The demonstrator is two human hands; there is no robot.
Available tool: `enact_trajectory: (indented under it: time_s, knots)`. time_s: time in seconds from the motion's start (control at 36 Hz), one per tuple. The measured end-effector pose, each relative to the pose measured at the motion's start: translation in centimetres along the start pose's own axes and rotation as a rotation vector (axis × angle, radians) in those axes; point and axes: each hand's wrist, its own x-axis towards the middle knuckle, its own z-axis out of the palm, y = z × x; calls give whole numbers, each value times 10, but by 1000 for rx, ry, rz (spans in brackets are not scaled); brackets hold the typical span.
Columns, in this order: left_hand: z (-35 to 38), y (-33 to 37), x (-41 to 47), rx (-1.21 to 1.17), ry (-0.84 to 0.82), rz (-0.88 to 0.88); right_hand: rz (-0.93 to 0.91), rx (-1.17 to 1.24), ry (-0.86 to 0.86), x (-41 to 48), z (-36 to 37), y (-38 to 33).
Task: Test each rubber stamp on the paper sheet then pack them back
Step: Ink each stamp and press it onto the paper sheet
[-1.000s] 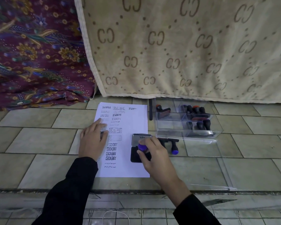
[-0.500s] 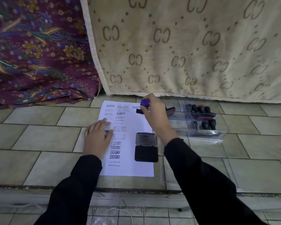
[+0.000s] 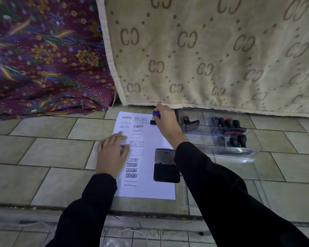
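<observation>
On the tiled floor (image 3: 43,152) lies the paper sheet (image 3: 150,189), pinned by the left hand (image 3: 111,155), flat with fingers straight. To its right the clear box (image 3: 239,150) holds other stamps (image 3: 228,123). The open ink pad (image 3: 166,172) sits on the sheet's right edge. The right hand (image 3: 167,120) grips a purple-knobbed stamp (image 3: 156,113) with curled fingers at the sheet's far right corner. Testing seems under way; next comes a firm, level press, then a straight lift.

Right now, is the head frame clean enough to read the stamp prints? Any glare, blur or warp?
Head view: light is soft and even, no hard shadows; prints like AMENDED on the paper sheet read sharply; glare streaks run along the front rim of the clear plastic box; wide-angle warp bows the floor tiles; the purple-handled stamp in the right hand looks slightly soft.
</observation>
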Motion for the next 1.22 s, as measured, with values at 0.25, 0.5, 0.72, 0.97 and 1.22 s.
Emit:
enact_trajectory:
  time_s: [0.25, 0.5, 0.72, 0.97, 1.22]
  knots:
    - [0, 0, 0, 8, -3, 8, -15, -74, -19, -2, 6, -1]
    - [2, -2, 0, 22, -8, 11, -24, -101, -16, -2, 8, -1]
    - [1, -2, 0, 20, -7, 13, -3, -104, -11, -1, 8, -2]
    - [3, -5, 1, 28, -7, 20, 24, -100, -38, -3, 4, -5]
    - [5, -6, 1, 30, -9, 15, -5, 119, 320, -2, -58, -15]
